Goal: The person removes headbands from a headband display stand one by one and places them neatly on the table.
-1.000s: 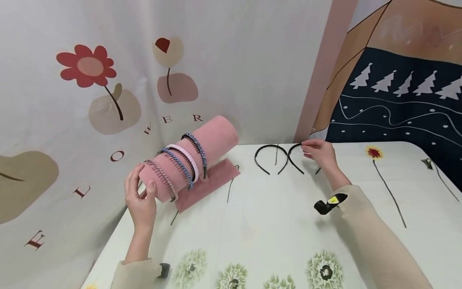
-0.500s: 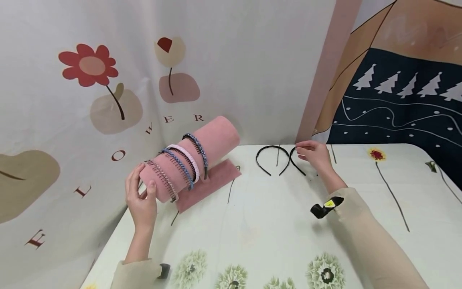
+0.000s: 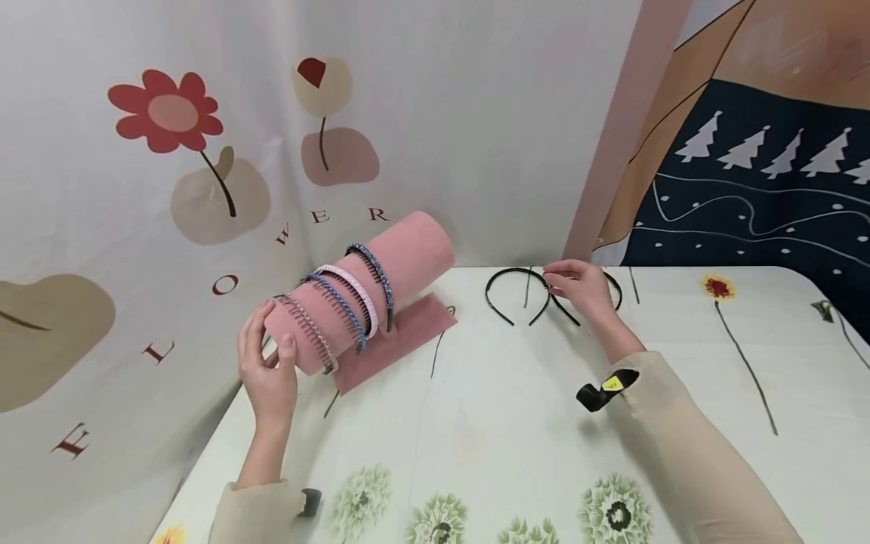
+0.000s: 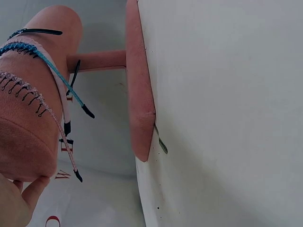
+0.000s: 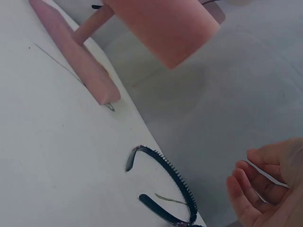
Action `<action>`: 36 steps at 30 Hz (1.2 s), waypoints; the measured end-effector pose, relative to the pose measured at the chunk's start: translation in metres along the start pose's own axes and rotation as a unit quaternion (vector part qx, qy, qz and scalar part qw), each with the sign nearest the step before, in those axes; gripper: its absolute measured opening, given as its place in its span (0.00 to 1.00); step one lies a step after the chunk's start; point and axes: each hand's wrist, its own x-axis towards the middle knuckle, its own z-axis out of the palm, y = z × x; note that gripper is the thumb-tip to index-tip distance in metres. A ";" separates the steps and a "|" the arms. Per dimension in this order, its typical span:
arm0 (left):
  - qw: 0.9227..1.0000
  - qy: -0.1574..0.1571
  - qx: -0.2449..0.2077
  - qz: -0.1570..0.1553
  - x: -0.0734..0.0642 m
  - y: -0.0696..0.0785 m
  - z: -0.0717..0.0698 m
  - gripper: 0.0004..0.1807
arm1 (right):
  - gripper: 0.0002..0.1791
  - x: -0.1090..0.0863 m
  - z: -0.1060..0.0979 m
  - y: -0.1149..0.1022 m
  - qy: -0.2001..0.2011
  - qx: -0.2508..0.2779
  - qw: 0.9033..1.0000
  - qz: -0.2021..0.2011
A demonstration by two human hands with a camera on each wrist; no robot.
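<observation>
Grip of the left hand (image 3: 267, 381) curls round the near end of a pink, velvety cylinder (image 3: 408, 253), straddled by four decorated headbands (image 3: 379, 273). Farther off, the grip of the right hand (image 3: 584, 291) is relaxed, thumb and fingers parted, above a thin black headband (image 3: 566, 311); contact cannot be told. A second, toothed black headband (image 5: 171, 171) lies just beside on the white table (image 3: 476, 431).
</observation>
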 end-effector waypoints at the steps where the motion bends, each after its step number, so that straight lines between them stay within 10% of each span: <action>1: 1.000 -0.001 0.000 0.002 0.000 -0.001 0.000 0.27 | 0.20 0.000 0.001 -0.001 -0.002 0.002 1.000 -0.003; 36: 1.000 -0.001 -0.010 0.000 -0.001 0.001 0.000 0.28 | 0.15 -0.015 0.053 -0.009 -0.028 0.047 0.998 -0.030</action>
